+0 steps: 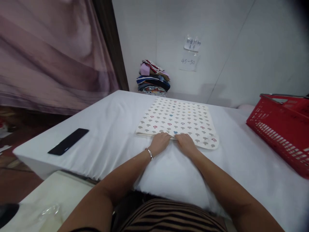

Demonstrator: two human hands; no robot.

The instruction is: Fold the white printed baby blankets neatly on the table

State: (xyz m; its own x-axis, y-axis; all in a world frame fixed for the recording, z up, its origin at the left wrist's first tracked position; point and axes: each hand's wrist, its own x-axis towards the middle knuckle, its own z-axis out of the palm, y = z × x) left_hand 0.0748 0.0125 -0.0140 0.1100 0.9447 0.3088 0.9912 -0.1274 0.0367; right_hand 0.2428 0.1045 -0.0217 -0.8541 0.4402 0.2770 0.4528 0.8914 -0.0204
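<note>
A white cloth printed with small grey, red and blue mushroom-like motifs (178, 116) lies folded flat on the white-covered table (108, 129). My left hand (161, 141) is closed on the near edge of this cloth, left of its middle. Close beside it, my right hand (185, 144) pinches the same edge. Both sets of fingertips almost meet there, and the fold layers show along the near edge. A silver bracelet (149, 153) circles my left wrist.
A black phone-like slab (69, 141) lies at the table's left. A red plastic basket (282, 129) stands at the right. Folded clothes (154, 79) are stacked by the wall at the back. Paper notes (189, 61) hang there. A pinkish curtain (53, 51) hangs at left.
</note>
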